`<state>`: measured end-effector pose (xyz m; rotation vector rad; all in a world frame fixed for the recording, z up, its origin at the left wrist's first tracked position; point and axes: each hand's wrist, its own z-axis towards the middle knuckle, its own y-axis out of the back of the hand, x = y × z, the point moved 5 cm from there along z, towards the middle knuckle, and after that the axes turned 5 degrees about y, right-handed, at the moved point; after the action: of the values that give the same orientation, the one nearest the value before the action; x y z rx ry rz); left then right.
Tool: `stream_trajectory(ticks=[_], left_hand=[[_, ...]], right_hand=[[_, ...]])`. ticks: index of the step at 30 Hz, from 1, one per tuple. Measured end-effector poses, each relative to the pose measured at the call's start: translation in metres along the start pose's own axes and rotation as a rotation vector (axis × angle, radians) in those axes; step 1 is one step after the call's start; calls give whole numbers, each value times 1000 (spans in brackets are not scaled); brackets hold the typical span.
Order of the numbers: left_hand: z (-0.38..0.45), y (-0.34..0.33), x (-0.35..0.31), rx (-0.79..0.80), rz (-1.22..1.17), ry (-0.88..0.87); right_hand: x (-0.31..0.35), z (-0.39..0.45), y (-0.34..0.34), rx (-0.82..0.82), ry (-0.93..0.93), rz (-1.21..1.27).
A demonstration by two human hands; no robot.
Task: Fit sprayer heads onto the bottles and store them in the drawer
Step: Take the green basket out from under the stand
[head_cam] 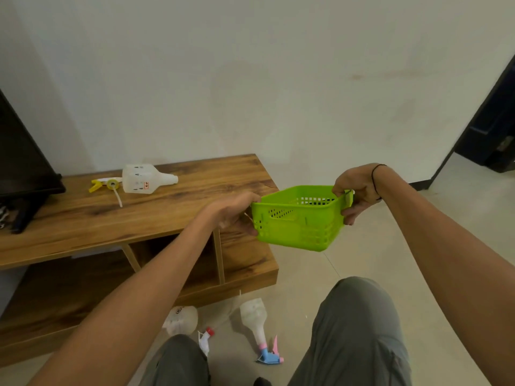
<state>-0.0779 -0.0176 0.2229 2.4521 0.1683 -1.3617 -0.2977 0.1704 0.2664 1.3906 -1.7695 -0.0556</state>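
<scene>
I hold a bright green perforated basket in the air beyond the right end of a low wooden cabinet. My left hand grips its left rim and my right hand grips its right rim. A translucent bottle lies on its side on the cabinet top beside a loose yellow sprayer head. On the floor between my knees lie a bottle with a pink and blue sprayer head fitted, another bottle and a loose white sprayer head with a red tip.
A dark screen on a stand occupies the cabinet's left end. Open compartments show under the cabinet top. A white wall rises behind, and a dark doorway opens at the right. The floor is pale tile.
</scene>
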Motion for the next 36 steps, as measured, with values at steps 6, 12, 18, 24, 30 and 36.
stream_trajectory(ticks=[6, 12, 18, 24, 30, 36], left_hand=[[1, 54, -12, -108, 17, -23], [18, 121, -5, -309, -105, -4], [42, 168, 2, -451, -163, -26], [68, 188, 19, -481, -224, -12], [84, 193, 34, -590, -157, -16], [78, 199, 34, -640, -104, -22]], right_hand=[[59, 0, -16, -3, 114, 15], [128, 41, -44, 13, 275, 74], [180, 98, -67, -15, 343, -56], [216, 129, -91, -2, 399, -105], [217, 159, -112, -12, 386, -142], [218, 161, -108, -30, 354, -221]])
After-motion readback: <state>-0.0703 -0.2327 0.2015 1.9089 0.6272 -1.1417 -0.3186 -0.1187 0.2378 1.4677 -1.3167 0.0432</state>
